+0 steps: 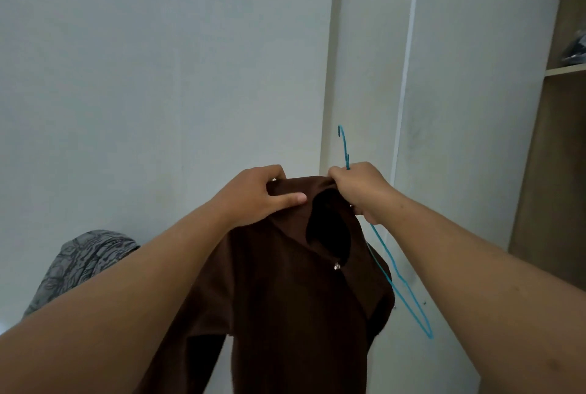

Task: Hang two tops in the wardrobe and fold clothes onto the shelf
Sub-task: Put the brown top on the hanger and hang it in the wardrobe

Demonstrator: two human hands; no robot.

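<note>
Head view, looking forward and down along both bare forearms toward a pale grey wall. The left hand (pixel 257 192) is closed on the collar of a dark brown fleece top with a short metal zip (pixel 285 298), thumb laid across the front of the fabric and fingers behind it. The right hand (pixel 361 190) is closed on the opposite side of the collar and on the neck of a thin turquoise wire hanger (pixel 396 282); the hanger's hook rises above the knuckles, while its lower frame slants down to the right, outside and beside the top's shoulder. The top hangs in the air between the two hands, its neck opening gaping dark and its body and sleeve falling out of view at the bottom edge. At right, an open white wardrobe door (pixel 469 108) stands beside the wood-toned wardrobe interior, where a light shelf (pixel 564 70) carries dark folded clothing (pixel 575 51). At lower left, a grey patterned fabric (pixel 82 263) shows behind the left forearm.
</note>
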